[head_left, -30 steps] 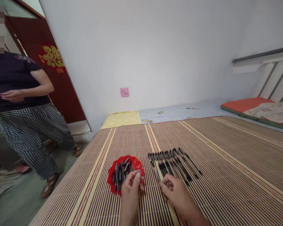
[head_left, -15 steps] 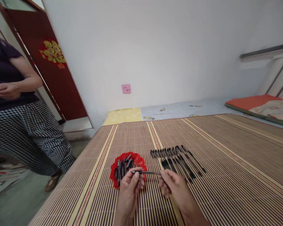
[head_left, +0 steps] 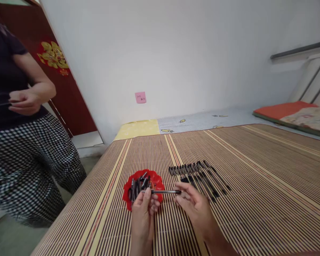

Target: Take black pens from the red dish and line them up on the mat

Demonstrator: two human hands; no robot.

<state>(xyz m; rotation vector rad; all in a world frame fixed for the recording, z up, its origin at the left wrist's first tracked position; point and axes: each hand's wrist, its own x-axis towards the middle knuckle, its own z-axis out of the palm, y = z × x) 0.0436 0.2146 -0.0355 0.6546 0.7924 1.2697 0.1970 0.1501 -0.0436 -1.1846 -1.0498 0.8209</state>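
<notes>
My left hand (head_left: pixel 144 209) pinches one end of a black-and-clear pen (head_left: pixel 164 192), held level above the mat. At the pen's black right end are the fingers of my right hand (head_left: pixel 194 206), with thumb and forefinger closed about the tip. Behind my left hand is a red scalloped dish (head_left: pixel 160 175) with several loose dark pen parts (head_left: pixel 138 185) in it. Past my right hand, a row of black pen caps (head_left: pixel 182 170) lies side by side. Several slim dark pens (head_left: pixel 209 183) lie slanted beside and below that row, partly hidden by my right hand.
A striped bamboo mat (head_left: pixel 256 199) covers the bed. At the left stands a person (head_left: pixel 24 106) in checked trousers, hands at the waist. A pink note (head_left: pixel 140 97) is on the wall. A folded orange pad (head_left: pixel 285 110) lies at the far right.
The pen's right end, earlier inside my right fingers, now shows black between looser fingertips. My left thumb covers more of the left end. The person at the left has come closer.
</notes>
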